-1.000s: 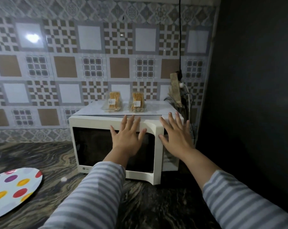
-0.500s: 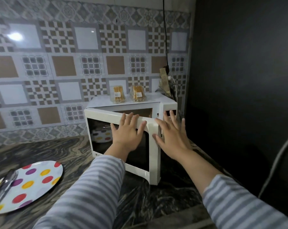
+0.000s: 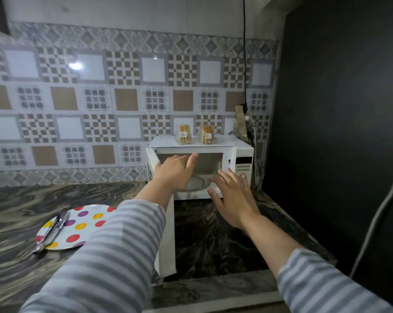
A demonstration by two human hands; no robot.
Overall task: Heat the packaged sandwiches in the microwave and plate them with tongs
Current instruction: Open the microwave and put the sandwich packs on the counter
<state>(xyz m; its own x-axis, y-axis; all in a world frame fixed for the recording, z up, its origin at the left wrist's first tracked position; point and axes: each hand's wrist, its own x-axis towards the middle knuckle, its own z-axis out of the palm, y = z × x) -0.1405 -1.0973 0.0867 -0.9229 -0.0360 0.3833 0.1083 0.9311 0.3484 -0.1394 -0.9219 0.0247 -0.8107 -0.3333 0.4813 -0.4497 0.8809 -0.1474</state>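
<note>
I see two packaged sandwiches [image 3: 195,134] on top of the microwave [image 3: 243,152], just right of frame centre, above both hands. My left hand [image 3: 176,171] and right hand [image 3: 232,195] reach toward the open cavity, fingers loosely spread, holding nothing.

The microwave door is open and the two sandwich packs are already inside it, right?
Not quite. The microwave door is open, but the two sandwich packs sit on top of the microwave, not inside it. The head view shows only the glass turntable inside.
</note>
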